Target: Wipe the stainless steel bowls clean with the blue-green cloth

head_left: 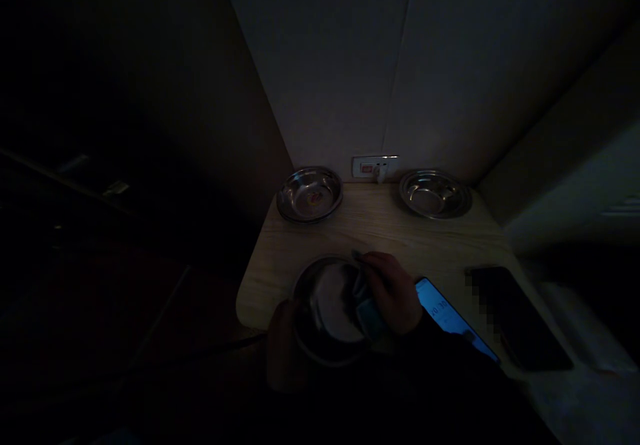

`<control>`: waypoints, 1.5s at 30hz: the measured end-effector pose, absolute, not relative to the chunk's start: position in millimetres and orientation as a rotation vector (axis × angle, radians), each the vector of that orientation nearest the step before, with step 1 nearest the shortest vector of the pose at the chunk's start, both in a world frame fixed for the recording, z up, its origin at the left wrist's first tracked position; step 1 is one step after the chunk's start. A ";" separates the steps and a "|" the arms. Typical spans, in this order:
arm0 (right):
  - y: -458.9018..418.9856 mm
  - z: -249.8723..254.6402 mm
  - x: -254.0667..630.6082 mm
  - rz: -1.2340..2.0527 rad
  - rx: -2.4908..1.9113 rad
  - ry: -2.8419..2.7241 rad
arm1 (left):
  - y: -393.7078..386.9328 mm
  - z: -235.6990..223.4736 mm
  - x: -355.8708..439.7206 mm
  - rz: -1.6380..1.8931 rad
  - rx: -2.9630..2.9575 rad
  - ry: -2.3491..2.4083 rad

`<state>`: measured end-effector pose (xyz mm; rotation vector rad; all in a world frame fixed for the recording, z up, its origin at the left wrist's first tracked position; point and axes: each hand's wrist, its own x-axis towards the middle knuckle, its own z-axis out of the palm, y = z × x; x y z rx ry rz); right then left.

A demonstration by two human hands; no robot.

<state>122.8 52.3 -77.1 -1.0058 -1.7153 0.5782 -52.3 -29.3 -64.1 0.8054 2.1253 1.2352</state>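
Observation:
The room is very dark. A steel bowl (323,308) is held tilted over the near edge of a small wooden table (380,231). My left hand (281,351) grips the bowl's lower left rim, dimly seen. My right hand (393,291) is closed on a bluish cloth (367,308) pressed against the inside of the bowl.
Two more steel bowls stand at the back of the table, one on the left (310,195) and one on the right (435,193). A wall socket (373,165) sits between them. A lit phone (450,318) and a dark phone (517,315) lie to the right.

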 end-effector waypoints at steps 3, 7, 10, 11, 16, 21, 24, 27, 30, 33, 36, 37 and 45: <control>46.8 -77.1 121.7 0.582 -0.998 -1.752 | -24.6 -70.2 -52.6 1.225 0.843 2.064; 40.6 -76.0 119.0 0.537 -0.978 -1.829 | -25.4 -77.3 -54.4 1.225 1.084 1.998; 32.0 -71.8 114.2 0.468 -0.941 -1.909 | -28.9 -79.2 -55.6 1.185 1.227 1.993; 28.7 -70.0 112.3 0.458 -0.919 -1.942 | -29.9 -79.5 -55.6 1.149 1.268 2.007; 22.3 -64.1 104.4 0.470 -0.812 -2.042 | -30.9 -81.8 -51.3 1.003 1.423 2.104; 24.0 -63.8 102.0 0.469 -0.823 -2.008 | -29.0 -73.3 -46.7 1.107 1.315 2.146; 22.5 -62.2 101.4 0.461 -0.801 -1.993 | -27.9 -64.1 -45.1 1.136 1.186 2.103; 22.2 -59.9 101.0 0.457 -0.828 -1.987 | -24.5 -56.6 -40.4 1.158 1.038 2.114; 22.6 -59.0 101.3 0.484 -0.795 -2.016 | -20.1 -50.0 -32.3 1.187 0.855 2.118; 22.3 -59.0 101.4 0.440 -0.820 -2.000 | -17.4 -43.2 -25.7 1.188 0.700 2.109; 20.6 -57.8 100.7 0.463 -0.812 -2.023 | -16.9 -38.2 -23.5 1.173 0.669 2.111; 20.2 -57.1 100.2 0.468 -0.796 -2.028 | -16.9 -37.4 -23.3 1.177 0.666 2.103; 21.6 -55.9 95.9 0.460 -0.760 -2.025 | -18.7 -38.0 -23.2 1.196 0.649 2.064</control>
